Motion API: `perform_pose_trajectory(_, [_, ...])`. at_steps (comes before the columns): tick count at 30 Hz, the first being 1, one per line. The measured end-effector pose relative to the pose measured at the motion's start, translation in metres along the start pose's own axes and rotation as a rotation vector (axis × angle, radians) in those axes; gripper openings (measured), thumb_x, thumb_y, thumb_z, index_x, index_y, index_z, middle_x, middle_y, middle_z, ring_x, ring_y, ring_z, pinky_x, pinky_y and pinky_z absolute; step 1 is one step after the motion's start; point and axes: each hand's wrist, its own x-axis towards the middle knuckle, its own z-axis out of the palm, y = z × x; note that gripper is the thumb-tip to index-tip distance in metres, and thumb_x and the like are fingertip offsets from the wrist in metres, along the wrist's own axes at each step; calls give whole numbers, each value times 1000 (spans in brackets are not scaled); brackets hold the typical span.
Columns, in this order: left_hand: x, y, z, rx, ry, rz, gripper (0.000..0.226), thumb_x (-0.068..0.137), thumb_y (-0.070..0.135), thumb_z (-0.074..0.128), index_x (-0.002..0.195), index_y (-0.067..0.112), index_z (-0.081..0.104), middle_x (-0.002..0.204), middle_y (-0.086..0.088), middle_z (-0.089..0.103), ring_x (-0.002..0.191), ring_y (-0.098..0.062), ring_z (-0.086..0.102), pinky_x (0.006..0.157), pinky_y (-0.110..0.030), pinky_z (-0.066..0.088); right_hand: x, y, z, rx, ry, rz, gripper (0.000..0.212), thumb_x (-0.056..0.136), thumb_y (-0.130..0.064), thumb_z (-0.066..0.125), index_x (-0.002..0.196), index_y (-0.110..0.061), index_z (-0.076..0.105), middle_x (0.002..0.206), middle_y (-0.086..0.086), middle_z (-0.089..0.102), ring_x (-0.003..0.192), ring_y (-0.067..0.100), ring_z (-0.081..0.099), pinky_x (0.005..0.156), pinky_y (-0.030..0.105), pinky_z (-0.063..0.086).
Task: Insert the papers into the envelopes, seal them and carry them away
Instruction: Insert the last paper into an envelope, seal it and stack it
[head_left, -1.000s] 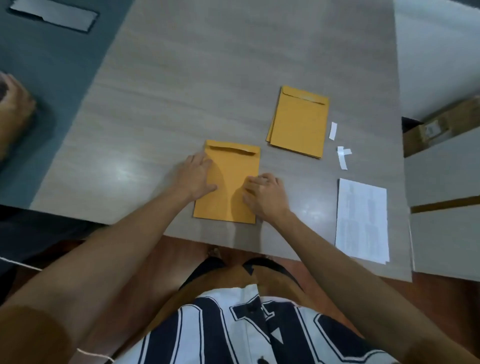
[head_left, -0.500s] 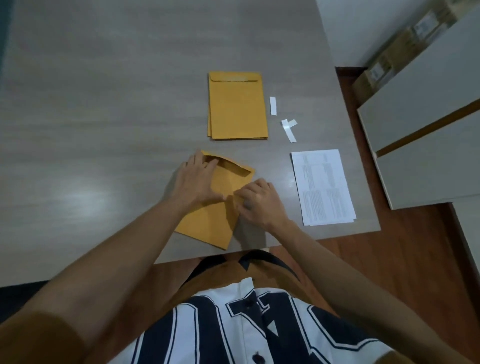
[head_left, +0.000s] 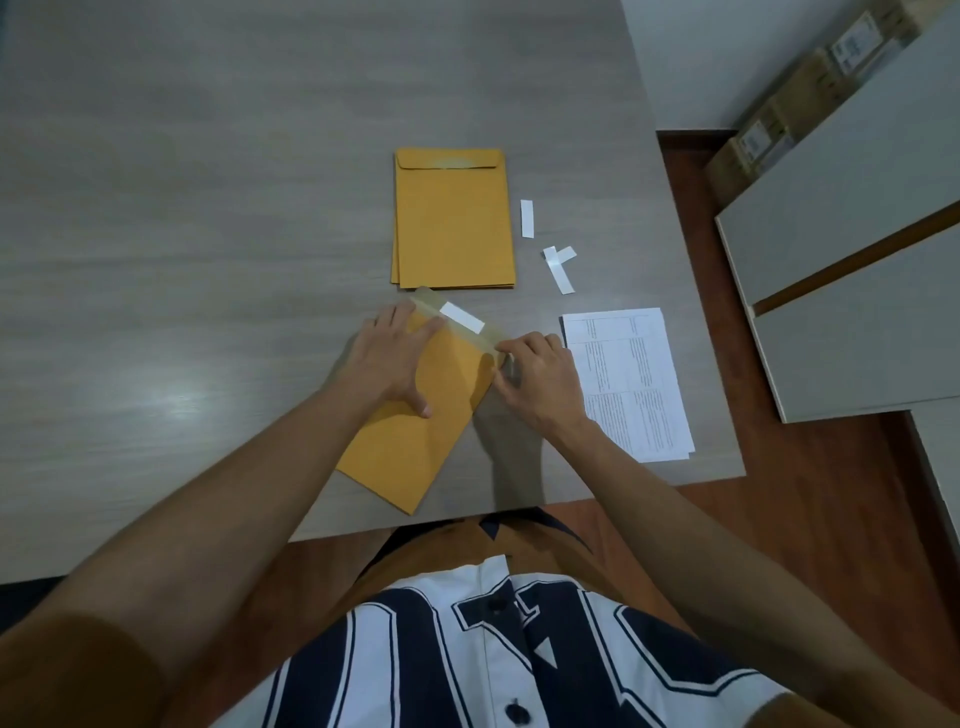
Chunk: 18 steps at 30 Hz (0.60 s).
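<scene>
Nearby, on the grey table (head_left: 208, 234), a stack of yellow envelopes (head_left: 453, 223) lies square just beyond the working envelope (head_left: 415, 441), close to its raised flap (head_left: 428, 306). Right of the stack lie a loose white strip (head_left: 528, 218) and a pair of crossed strips (head_left: 558, 266). The printed papers (head_left: 631, 384) sit at the table's right front corner, just beside the right hand (head_left: 537, 387). Off the table to the right stand pale cabinets (head_left: 857, 291) and a cardboard box (head_left: 800, 98) over a wooden floor (head_left: 779, 493).

The working envelope lies tilted at the table's front, its lower corner near the edge. The left hand (head_left: 392, 358) rests flat on it with straight fingers, its grip relaxed, pressing it down. The right hand's grip is closed: curled fingers pinch the right end of the flap. A white strip (head_left: 462, 317) shows on the flap's pale inner face.

Half a second ago the flap showed only yellow. Now it is turned out, pale side up. The right hand's fingertips have shifted from the envelope's middle to its upper right corner. Stack, strips and papers lie as before.
</scene>
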Motion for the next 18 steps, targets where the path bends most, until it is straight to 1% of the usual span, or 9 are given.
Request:
perform_pose_trajectory(6, [6,14,-3,37,-9,80,133,48,62,89,155,32,15,159,-11,14,147,-31,14,117,-43,23,-1,14,-6,44,-30,27,30,85,-36,65,110,-18,67,104,2,64,100,22,54,81,37,47])
perform_pose_trajectory(9, [9,17,-4,66,-10,116,133,48,60,89,155,32,15,162,-10,10,150,-31,9,121,-44,14,-2,21,-7,65,-13,83,25,84,-34,67,104,-19,67,100,0,64,95,21,54,79,37,46])
perform_pose_trajectory(11, [11,19,-3,92,-13,143,132,50,58,90,155,33,13,162,-9,8,150,-31,6,122,-45,12,-2,24,-8,71,-17,106,22,85,-32,66,102,-19,66,99,-1,64,93,22,54,78,37,45])
perform_pose_trajectory(14, [14,22,-2,124,-24,176,133,53,53,91,156,33,10,163,-9,4,151,-33,1,122,-48,10,2,27,-11,92,-55,95,22,90,-29,63,108,-17,65,101,2,65,95,25,54,80,40,46])
perform_pose_trajectory(16, [16,24,-1,156,-34,188,134,53,49,92,156,33,8,163,-9,1,151,-34,-2,122,-49,9,7,26,-14,127,-105,77,26,91,-27,62,114,-16,63,104,5,64,100,26,54,84,42,48])
perform_pose_trajectory(18, [17,25,-1,195,-52,197,135,55,44,93,156,33,4,164,-10,-4,151,-34,-5,122,-50,10,15,22,-16,148,-175,79,32,92,-27,61,122,-17,59,109,7,63,106,26,54,88,42,47])
